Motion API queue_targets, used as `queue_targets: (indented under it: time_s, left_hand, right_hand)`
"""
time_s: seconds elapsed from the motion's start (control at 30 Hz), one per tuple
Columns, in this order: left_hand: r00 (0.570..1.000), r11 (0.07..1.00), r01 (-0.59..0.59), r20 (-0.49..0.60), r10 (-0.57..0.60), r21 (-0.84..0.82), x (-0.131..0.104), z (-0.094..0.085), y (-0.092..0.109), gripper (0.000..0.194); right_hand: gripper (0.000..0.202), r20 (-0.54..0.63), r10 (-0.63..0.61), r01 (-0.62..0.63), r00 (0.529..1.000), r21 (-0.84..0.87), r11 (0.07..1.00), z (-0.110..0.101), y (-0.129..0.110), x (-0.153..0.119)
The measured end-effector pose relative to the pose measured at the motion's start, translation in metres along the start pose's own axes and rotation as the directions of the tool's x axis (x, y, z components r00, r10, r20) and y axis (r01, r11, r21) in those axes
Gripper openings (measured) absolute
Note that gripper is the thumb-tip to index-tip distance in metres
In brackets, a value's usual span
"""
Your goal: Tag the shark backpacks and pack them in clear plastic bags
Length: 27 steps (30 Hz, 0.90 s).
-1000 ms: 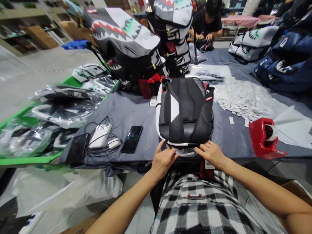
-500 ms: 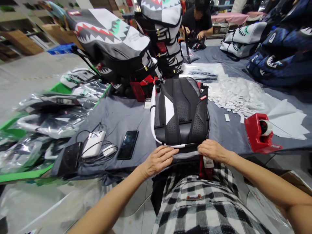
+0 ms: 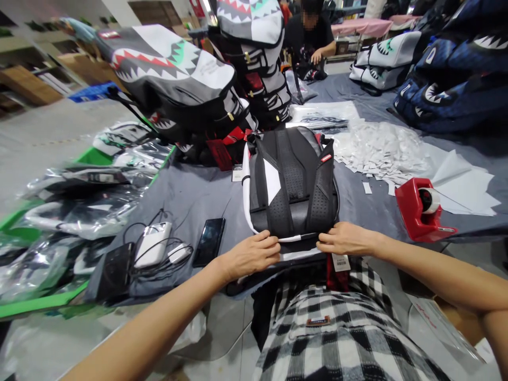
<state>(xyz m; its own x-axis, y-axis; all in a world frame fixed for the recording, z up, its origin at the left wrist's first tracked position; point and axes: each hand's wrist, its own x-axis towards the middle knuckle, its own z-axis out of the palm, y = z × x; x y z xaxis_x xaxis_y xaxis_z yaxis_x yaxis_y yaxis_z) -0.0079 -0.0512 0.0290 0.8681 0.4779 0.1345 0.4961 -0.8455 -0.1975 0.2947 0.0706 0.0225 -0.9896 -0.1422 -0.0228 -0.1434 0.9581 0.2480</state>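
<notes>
A black backpack (image 3: pixel 293 182) with white trim lies strap side up on the grey cloth, its near end at the table's front edge. My left hand (image 3: pixel 256 251) has its fingers closed on the near edge at the left. At the right of that same edge, my right hand (image 3: pixel 337 239) pinches the backpack with curled fingers. Between the hands a strip of white trim and a grey panel show. A white tag (image 3: pixel 340 263) hangs beneath my right hand beside a dark red piece.
Stacked shark-face bags (image 3: pixel 170 74) stand behind on the left. A phone (image 3: pixel 209 242) and a white power bank (image 3: pixel 153 244) lie left, a red tape dispenser (image 3: pixel 420 209) right. Loose white slips (image 3: pixel 377 151) are heaped behind it. A person (image 3: pixel 311 37) is across the table.
My left hand has moved a little left along the near edge. My right hand has shifted slightly up and left. The whole view has shifted slightly.
</notes>
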Motion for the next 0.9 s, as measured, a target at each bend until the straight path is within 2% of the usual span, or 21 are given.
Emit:
queue_targets:
  time_s: [0.17,0.37,0.47,0.6,0.67,0.73,0.77,0.83,0.9]
  left_hand:
    - [0.980,0.978,-0.198,-0.022,0.197,-0.065,0.003,0.002,-0.005,0.022]
    - [0.976,0.977,-0.213,-0.039,0.213,0.020,-0.005,0.011,-0.005,0.020]
    - [0.980,0.980,-0.201,-0.003,0.201,0.008,-0.012,0.023,0.003,0.017]
    - [0.999,0.999,-0.036,0.028,0.036,-0.016,-0.019,0.030,0.022,0.011]
    - [0.996,0.998,0.045,-0.074,-0.049,-0.054,-0.014,0.028,0.033,0.011]
    - [0.967,0.985,0.129,-0.204,-0.150,-0.113,0.000,0.025,0.043,0.012]
    - [0.949,0.972,0.182,-0.233,-0.212,-0.146,0.011,0.025,0.047,0.015]
    - [0.923,0.931,0.302,-0.180,-0.340,-0.206,0.036,0.028,0.054,0.018]
    - [0.900,0.871,0.419,-0.013,-0.436,-0.257,0.061,0.035,0.058,0.017]
  right_hand:
    - [0.013,0.074,-0.081,0.077,0.994,0.051,0.996,-0.005,0.005,0.004]
    - [0.012,0.168,-0.149,0.138,0.974,0.070,0.988,-0.007,0.012,0.008]
    - [0.013,0.120,-0.174,0.173,0.977,0.019,0.985,0.001,0.010,0.006]
    - [0.014,-0.145,-0.160,0.157,0.976,-0.037,0.987,0.022,-0.006,-0.006]
    - [0.016,-0.258,-0.078,0.066,0.963,-0.054,0.996,0.036,-0.019,-0.011]
    - [0.018,-0.312,0.045,-0.063,0.949,-0.048,0.997,0.051,-0.035,-0.014]
    - [0.019,-0.323,0.114,-0.131,0.939,-0.030,0.991,0.057,-0.043,-0.015]
    - [0.021,-0.331,0.260,-0.262,0.907,0.039,0.964,0.067,-0.061,-0.015]
    - [0.020,-0.333,0.427,-0.393,0.841,0.168,0.904,0.071,-0.078,-0.016]
